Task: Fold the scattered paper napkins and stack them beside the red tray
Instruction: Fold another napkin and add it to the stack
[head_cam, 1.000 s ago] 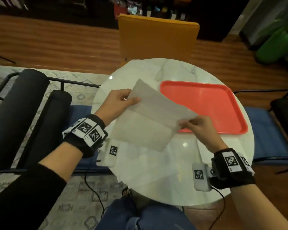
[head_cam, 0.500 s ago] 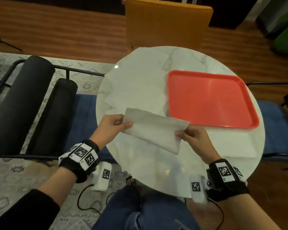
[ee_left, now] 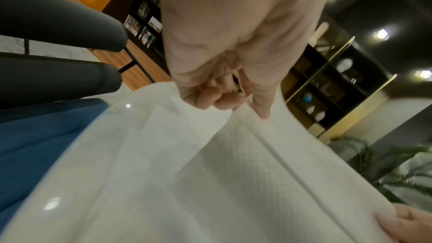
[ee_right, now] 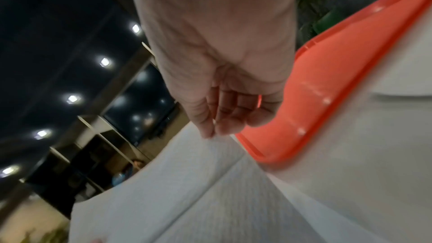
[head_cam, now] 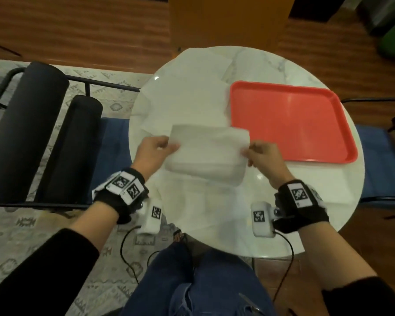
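Note:
I hold a white paper napkin (head_cam: 208,153) folded in half, stretched flat just above the round marble table (head_cam: 283,65). My left hand (head_cam: 156,148) pinches its left edge and my right hand (head_cam: 260,153) pinches its right edge. The left wrist view shows my left hand (ee_left: 245,106) with thumb and fingers closed on the napkin (ee_left: 233,182) along its crease. In the right wrist view my right hand (ee_right: 215,132) pinches the napkin (ee_right: 187,200) near the corner of the red tray (ee_right: 327,90). The red tray (head_cam: 290,122) lies empty on the table's right half. Several unfolded napkins (head_cam: 187,87) lie spread across the table.
An orange chair (head_cam: 228,21) stands beyond the table. Black padded rolls on a metal frame (head_cam: 32,128) sit to the left, a blue cushion (head_cam: 114,142) beneath the table's left rim. Another napkin (head_cam: 342,192) lies at the right front edge. My knees are under the near rim.
The napkin, tilted and half open a second ago, is now folded over and held level. Both hands have drawn nearer to me and lower toward the table, beside the tray's front left corner.

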